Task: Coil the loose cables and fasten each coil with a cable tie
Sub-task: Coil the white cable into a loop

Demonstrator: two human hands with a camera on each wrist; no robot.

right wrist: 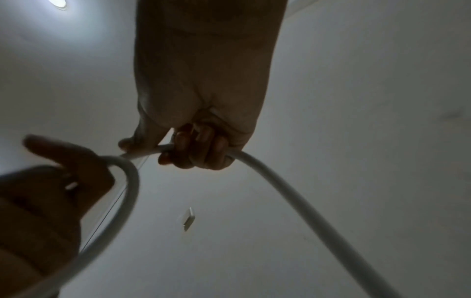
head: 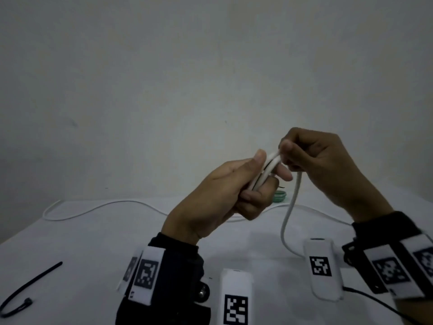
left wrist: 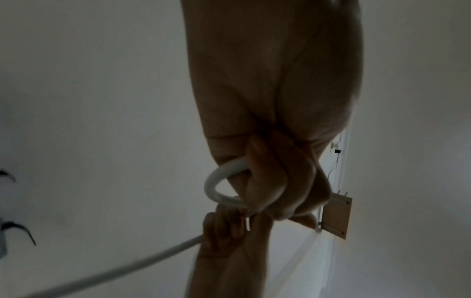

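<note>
Above the white table [head: 93, 242] my left hand [head: 236, 184] grips a small coil of white cable [head: 339, 171], thumb pressed on top of the loops. My right hand [head: 311, 156] meets it from the right, fingers curled round the same cable [right wrist: 267, 173] just past the coil. From there the loose length [head: 289, 214] hangs down and runs off across the table toward the far left [head: 77, 213]. In the left wrist view a loop [left wrist: 216, 181] sticks out of my fist. A black cable tie [head: 28, 289] lies at the near left.
A small green round thing [head: 350, 197] sits on the table behind my hands, partly hidden. A thin black wire [head: 375, 301] runs off the near right. A pale wall stands close behind the table.
</note>
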